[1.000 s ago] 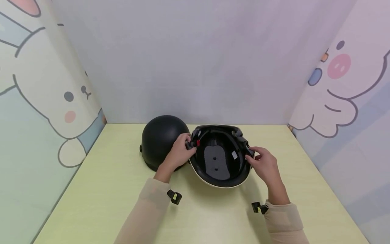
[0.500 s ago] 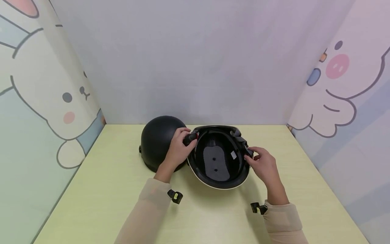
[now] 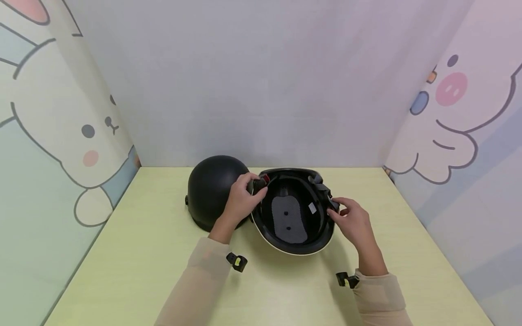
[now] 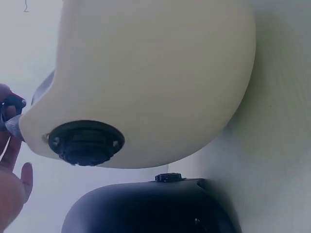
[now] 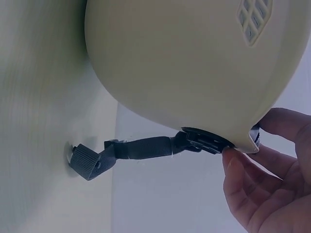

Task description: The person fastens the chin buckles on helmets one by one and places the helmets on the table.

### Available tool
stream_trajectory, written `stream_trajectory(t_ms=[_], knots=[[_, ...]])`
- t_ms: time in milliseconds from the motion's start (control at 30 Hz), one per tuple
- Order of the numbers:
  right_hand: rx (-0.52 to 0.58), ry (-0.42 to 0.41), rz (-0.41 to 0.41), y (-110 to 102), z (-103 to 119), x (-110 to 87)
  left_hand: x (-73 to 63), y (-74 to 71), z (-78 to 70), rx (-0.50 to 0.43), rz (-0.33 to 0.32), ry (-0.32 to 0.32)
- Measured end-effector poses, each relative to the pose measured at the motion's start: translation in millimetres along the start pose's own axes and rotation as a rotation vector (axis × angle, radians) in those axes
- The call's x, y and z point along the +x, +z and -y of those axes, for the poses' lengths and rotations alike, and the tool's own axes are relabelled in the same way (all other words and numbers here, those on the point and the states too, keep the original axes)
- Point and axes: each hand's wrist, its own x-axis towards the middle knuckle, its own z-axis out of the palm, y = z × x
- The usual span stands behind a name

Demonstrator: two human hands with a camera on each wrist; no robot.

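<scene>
A cream-shelled helmet lies upturned on the table, its black lining and grey pad facing up. At its left edge my left hand pinches a black chin-strap buckle with a red part. Across from it, my right hand holds the helmet's right rim by the strap, fingers and thumb on either side. In the right wrist view a black strap with an end clip extends from a round side mount. The left wrist view shows another black mount on the smooth cream shell.
A black helmet stands dome-up close to the left of the cream one, partly behind my left hand. The pale yellow table ends at a grey back wall. Side panels with cartoon animals flank it.
My left hand has lifted the buckle slightly and then shifted it a little rightward over the helmet's edge. The buckle's red part has turned. My right hand keeps its place.
</scene>
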Motion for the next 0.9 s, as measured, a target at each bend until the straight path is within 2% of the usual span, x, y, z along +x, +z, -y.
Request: stream_trajectory(t_ms=[333, 633, 767, 900], knots=[[0.061, -0.007, 0.019, -2.2, -8.8, 1.3, 2.6, 2.5, -7.5, -0.09, 0.012, 0.011], [0.146, 0.049, -0.011, -18.9, -32.7, 7.8, 1.5, 3.4, -14.1, -0.116, 0.013, 0.031], [0.131, 0.069, 0.047, -21.7, -48.6, 16.7, 0.4, 3.6, -12.6, -0.13, -0.007, 0.021], [0.086, 0.06, 0.165, -17.0, -65.7, 25.4, -0.8, 7.0, -10.5, -0.129, 0.003, -0.003]])
